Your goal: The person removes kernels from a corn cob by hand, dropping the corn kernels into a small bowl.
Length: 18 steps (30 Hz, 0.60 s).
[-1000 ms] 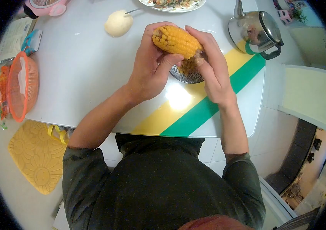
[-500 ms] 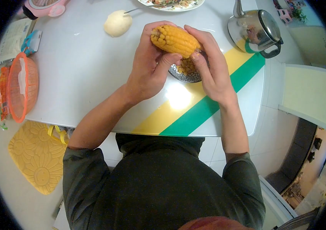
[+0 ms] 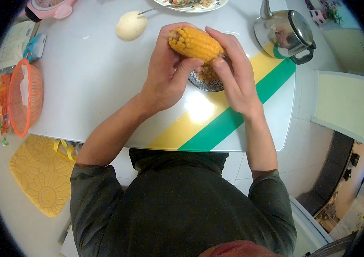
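A yellow corn cob (image 3: 197, 44) is held in both hands above a bowl. My left hand (image 3: 167, 73) wraps the cob's left end, its thumb pressed along the lower side. From the right, my right hand (image 3: 235, 70) grips the other end, with its thumb bent against the kernels at the lower right. Kernels are gone from part of the cob, at its left end. Beneath the cob, partly hidden by the hands, stands a patterned bowl (image 3: 206, 85) with loose yellow corn kernels (image 3: 207, 74) inside.
A pale bun (image 3: 131, 25) lies on the white table (image 3: 75, 85). Behind it is a plate of food (image 3: 216, 5) with a utensil across its rim. A steel kettle (image 3: 284, 36) stands at right, an orange basket (image 3: 27, 98) at left, a pink appliance (image 3: 51, 9) at back left.
My right thumb has shifted slightly upward against the cob. The cob and both hands otherwise stay in nearly the same place.
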Each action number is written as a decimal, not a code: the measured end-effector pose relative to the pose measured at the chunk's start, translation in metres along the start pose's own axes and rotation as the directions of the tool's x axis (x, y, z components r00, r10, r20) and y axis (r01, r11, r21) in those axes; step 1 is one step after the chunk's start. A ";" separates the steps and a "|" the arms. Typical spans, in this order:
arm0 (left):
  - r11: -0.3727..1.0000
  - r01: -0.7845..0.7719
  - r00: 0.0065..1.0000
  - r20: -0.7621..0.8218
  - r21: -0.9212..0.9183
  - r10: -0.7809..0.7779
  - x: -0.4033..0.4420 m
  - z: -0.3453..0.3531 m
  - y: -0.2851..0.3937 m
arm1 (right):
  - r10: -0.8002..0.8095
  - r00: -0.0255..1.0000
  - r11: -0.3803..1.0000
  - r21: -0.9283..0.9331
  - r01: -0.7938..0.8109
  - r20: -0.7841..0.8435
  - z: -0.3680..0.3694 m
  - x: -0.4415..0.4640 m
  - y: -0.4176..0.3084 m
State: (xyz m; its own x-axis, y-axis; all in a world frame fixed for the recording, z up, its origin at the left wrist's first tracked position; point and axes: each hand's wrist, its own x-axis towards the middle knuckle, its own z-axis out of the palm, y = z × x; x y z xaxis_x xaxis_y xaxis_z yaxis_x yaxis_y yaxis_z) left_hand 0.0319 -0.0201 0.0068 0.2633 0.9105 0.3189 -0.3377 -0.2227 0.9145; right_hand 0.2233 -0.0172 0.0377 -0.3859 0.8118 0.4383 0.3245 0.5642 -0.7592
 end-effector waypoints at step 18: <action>0.999 -0.031 1.000 0.007 0.022 0.031 0.001 0.001 -0.001 | 0.014 1.000 0.992 -0.124 -0.010 0.029 0.001 -0.001 -0.003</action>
State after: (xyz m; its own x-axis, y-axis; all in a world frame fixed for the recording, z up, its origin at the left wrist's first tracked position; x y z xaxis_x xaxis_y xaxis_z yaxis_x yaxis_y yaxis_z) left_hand 0.0329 -0.0194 0.0064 0.2595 0.9006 0.3486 -0.3253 -0.2584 0.9096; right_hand 0.2222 -0.0192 0.0391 -0.4060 0.8147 0.4140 0.4328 0.5704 -0.6980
